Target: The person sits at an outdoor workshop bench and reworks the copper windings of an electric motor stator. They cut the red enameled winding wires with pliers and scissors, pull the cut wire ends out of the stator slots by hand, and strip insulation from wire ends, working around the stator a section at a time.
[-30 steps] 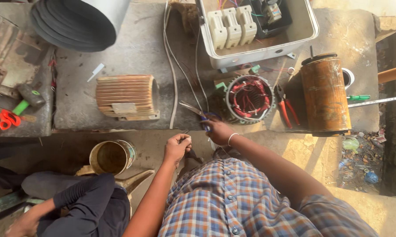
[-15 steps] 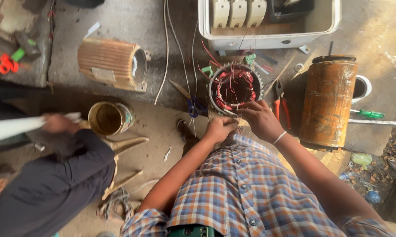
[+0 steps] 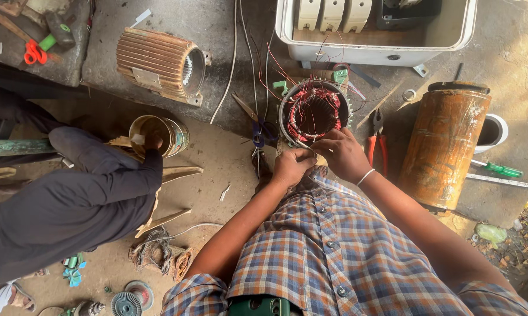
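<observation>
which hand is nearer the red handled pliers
Right. The right hand rests at the stator's rim, just beside the pliers; the left hand sits farther left.

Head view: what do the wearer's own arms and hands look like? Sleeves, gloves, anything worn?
Both hands are bare, no gloves. The left hand has nothing on its wrist that shows. The right hand has a thin white band round the wrist. Both forearms are uncovered; short sleeves of a checked shirt in blue, orange and white start near the elbows. No rings or watch are visible.
</observation>
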Demonstrator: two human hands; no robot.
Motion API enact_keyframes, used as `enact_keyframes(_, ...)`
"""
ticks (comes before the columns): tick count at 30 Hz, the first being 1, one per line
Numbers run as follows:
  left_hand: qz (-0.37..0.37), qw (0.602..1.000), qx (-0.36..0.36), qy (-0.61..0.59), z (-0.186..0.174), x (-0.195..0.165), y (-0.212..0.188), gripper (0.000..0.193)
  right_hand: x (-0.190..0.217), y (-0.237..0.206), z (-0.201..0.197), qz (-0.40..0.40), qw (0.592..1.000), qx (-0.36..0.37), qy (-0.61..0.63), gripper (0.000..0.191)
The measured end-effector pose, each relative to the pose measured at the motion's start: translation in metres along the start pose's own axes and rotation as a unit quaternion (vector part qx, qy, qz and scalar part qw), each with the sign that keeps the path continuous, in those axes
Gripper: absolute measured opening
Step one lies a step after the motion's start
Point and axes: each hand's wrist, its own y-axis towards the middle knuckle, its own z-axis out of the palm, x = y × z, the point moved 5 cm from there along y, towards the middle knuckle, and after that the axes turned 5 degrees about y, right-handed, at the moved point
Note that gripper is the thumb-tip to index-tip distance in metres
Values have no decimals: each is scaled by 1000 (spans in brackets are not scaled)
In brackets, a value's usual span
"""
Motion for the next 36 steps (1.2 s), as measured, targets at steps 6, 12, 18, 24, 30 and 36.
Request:
enact_keyframes(6,-7,999,-14,-33,1,4,-2,14,3,5,-3,-47,999,16,3,19)
enact_keyframes(12,-75,974,20,-215,13,24,5,20,3,6,-5,-39,999,24,-2,23)
enact_keyframes(18,-122,942,39,-311,21,35,12,21,2,8,-7,-29,998,48,9,25)
enact_keyframes(24,-185,923,39,-334,25,30,-3,20,6,10,-11,-67,997,45,11,26)
enact_keyframes(30,-148,941,21,-303,26,27,6,21,4,11,-11,-51,996,67,13,27)
enact_keyframes(36,-80,982,60,-162,8,14,4,22,8,11,-12,-62,993,98,-11,29)
